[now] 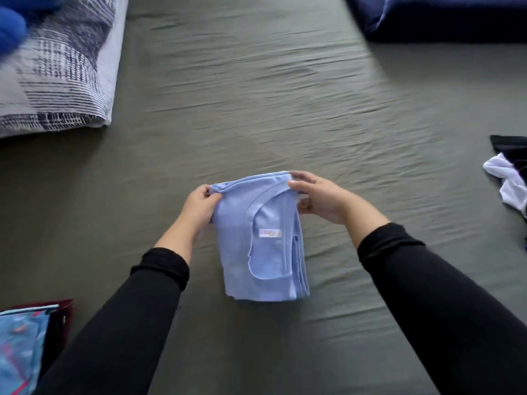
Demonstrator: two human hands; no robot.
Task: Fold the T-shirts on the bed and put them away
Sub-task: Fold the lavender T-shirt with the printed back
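Both hands pinch the far corners of the folded light-blue T-shirt (pixel 261 238), left hand (pixel 199 206) on one corner, right hand (pixel 319 196) on the other. The shirt lies mid-bed on the grey sheet (pixel 256 95). Left of it sits a patterned folded stack (pixel 25 346); far right, black-and-white clothes (pixel 510 172).

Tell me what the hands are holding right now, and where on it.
Both hands grip the folded light blue T-shirt: left hand at its far left corner, right hand at its far right corner.
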